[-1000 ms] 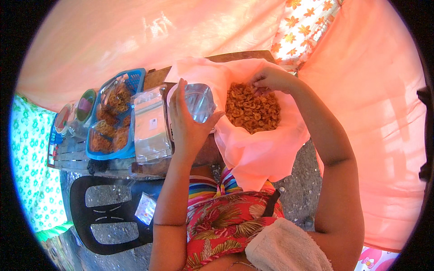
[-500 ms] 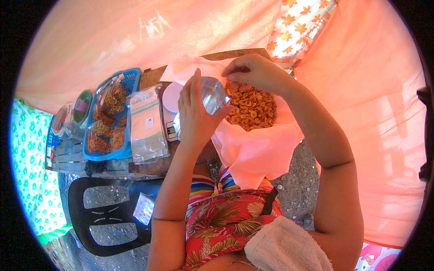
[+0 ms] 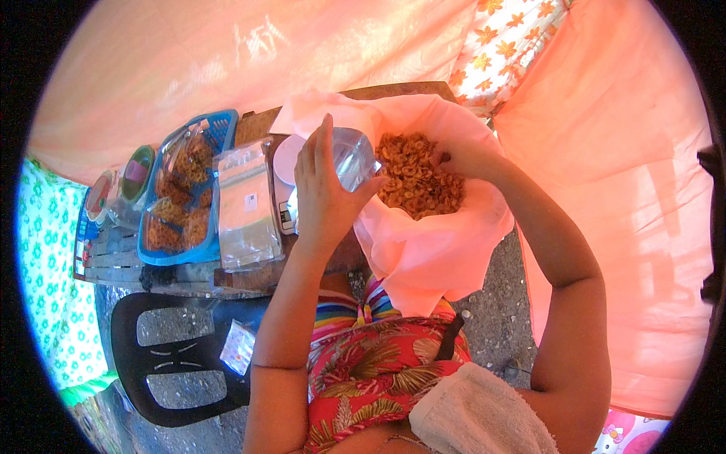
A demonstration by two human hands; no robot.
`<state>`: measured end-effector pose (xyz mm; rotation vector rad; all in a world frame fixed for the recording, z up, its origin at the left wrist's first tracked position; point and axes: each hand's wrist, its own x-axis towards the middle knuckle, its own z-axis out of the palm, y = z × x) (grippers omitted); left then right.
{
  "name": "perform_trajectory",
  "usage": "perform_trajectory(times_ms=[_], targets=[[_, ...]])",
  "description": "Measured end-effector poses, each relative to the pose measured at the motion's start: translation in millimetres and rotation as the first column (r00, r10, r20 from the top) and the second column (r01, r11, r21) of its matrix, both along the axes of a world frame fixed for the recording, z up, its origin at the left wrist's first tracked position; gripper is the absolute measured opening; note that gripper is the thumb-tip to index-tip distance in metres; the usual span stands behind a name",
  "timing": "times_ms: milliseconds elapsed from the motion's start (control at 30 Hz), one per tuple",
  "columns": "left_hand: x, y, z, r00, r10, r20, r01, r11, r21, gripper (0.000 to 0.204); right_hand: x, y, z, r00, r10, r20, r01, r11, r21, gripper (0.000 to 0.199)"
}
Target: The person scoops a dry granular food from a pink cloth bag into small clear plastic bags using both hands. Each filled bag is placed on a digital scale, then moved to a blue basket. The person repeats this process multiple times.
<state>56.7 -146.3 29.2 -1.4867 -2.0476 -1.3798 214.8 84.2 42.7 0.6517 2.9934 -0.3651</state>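
We hold the clear plastic bag point(image 3: 354, 157) upright in our left hand point(image 3: 324, 193), mouth beside the pink sack point(image 3: 431, 250), while our right hand point(image 3: 463, 157) pinches dried shrimp point(image 3: 414, 178); keep both close.

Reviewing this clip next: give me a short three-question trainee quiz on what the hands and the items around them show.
1. True or false: the left hand holds a small clear plastic bag beside the pink sack.
2. Where is the right hand? A) on the black chair B) in the dried orange snacks inside the sack C) on the blue basket
3. Fill in: the stack of clear bags lies between the blue basket and the small ______ with a round white top.

Key: 1 true; 2 B; 3 scale
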Motion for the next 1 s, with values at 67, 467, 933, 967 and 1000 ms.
perform_trajectory(times_ms=[67,467,933,967,1000], targets=[[1,2,-1,1.000,-0.006,0.016,0.007,1.000,-0.015,0.109,-9,7,17,0.996,0.000,-0.086,-0.010,0.993,-0.116,0.019],[3,8,-2,0.999,-0.049,-0.007,0.049,0.998,-0.029,0.111,-42,-34,35,0.989,0.105,-0.106,-0.108,0.994,-0.023,0.022],[-5,-1,-1,1.000,-0.002,0.000,0.002,1.000,-0.026,0.110,-21,9,0,1.000,-0.008,0.008,0.009,0.990,-0.142,0.018],[-5,-1,-1,1.000,-0.007,0.007,0.007,1.000,-0.024,0.110,-20,12,2,0.998,-0.048,-0.036,0.036,0.960,-0.278,0.017],[-5,-2,-1,1.000,-0.009,0.011,0.009,1.000,-0.028,0.110,-19,15,4,0.994,-0.088,-0.071,0.051,0.908,-0.415,0.016]])
